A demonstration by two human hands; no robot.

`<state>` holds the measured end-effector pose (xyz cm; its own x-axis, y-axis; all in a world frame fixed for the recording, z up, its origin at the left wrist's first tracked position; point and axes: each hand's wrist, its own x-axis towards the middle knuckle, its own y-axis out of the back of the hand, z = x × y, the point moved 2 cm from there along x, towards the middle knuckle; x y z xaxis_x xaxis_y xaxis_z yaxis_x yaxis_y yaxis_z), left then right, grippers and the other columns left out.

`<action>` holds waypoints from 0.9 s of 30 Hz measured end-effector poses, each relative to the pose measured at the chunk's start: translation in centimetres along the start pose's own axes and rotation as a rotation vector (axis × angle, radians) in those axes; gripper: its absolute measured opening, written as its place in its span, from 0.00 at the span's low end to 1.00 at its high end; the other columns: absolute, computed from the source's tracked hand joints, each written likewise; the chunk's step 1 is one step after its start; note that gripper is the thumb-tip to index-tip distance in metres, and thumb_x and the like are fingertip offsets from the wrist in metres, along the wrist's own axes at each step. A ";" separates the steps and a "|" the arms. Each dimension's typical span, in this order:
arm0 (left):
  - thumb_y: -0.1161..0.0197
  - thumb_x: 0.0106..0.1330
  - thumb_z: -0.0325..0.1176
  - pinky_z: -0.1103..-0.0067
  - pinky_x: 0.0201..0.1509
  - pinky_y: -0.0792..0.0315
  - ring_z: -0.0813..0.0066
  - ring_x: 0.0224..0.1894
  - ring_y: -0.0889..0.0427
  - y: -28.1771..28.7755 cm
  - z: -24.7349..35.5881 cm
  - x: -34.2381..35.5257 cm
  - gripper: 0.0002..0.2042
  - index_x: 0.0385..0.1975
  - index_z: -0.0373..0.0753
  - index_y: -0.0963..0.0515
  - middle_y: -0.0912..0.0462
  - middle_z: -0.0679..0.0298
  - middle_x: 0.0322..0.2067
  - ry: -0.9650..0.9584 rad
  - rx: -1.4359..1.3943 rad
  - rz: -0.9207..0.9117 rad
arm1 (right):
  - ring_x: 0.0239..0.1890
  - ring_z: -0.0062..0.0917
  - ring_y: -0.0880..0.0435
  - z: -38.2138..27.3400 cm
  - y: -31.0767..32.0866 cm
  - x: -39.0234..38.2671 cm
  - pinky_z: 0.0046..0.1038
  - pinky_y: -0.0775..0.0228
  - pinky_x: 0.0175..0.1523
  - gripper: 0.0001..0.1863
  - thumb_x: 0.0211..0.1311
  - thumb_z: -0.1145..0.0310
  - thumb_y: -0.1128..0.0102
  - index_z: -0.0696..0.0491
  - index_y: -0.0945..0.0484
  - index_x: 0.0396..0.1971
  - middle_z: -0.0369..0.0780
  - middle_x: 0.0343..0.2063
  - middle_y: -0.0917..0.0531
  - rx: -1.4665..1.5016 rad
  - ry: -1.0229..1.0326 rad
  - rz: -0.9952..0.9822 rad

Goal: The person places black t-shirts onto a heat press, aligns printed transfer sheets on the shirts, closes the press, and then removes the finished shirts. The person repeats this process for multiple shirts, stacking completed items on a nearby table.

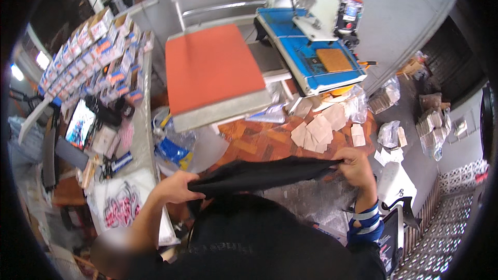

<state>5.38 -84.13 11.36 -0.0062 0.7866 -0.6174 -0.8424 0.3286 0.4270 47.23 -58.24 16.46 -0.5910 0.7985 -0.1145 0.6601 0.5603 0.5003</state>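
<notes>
A black piece of fabric is stretched sideways in front of my body, with a hand at each end. My left hand pinches its left end between thumb and fingers. At the other end my right hand is closed on a corner, a little higher than the left. Beyond the fabric is a press machine, with a flat orange-red pad on a grey base. Its blue plate is swung out to the right of the pad. What kind of garment the fabric is, I cannot tell.
Stacked small boxes and a lit screen crowd the left bench. A printed white sheet lies nearer me. Brown paper pieces are scattered on the wooden floor. Plastic-wrapped bundles and perforated crates stand right.
</notes>
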 end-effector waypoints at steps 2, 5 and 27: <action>0.20 0.52 0.36 0.72 0.45 0.23 0.63 0.37 0.15 1.6 0.7 -3.4 0.19 0.40 0.35 0.18 0.15 0.59 0.33 -0.409 0.069 0.236 | 0.34 0.27 0.15 0.8 2.1 0.3 0.26 0.25 0.39 0.19 0.40 0.90 0.44 0.60 0.15 0.34 0.40 0.31 0.16 -0.094 0.179 -0.021; 0.21 0.54 0.36 0.68 0.44 0.22 0.61 0.33 0.16 3.3 3.3 -10.8 0.16 0.35 0.36 0.19 0.15 0.58 0.28 -0.554 -0.110 0.633 | 0.31 0.28 0.19 -4.6 4.5 -0.6 0.24 0.28 0.38 0.16 0.38 0.87 0.38 0.58 0.14 0.32 0.41 0.29 0.16 -0.065 0.492 -0.051; 0.32 0.62 0.27 0.66 0.47 0.19 0.67 0.34 0.12 10.3 6.1 -25.1 0.02 0.29 0.41 0.18 0.11 0.62 0.35 -0.879 0.142 0.244 | 0.26 0.23 0.25 -13.5 11.0 -0.9 0.27 0.41 0.30 0.15 0.61 0.52 0.28 0.47 0.17 0.36 0.35 0.26 0.21 -0.189 0.964 -0.430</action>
<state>0.16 -97.29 35.27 0.2855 0.9375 0.1989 -0.7973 0.1172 0.5921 48.74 -55.82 33.68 -0.9282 -0.0146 0.3717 0.2758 0.6438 0.7138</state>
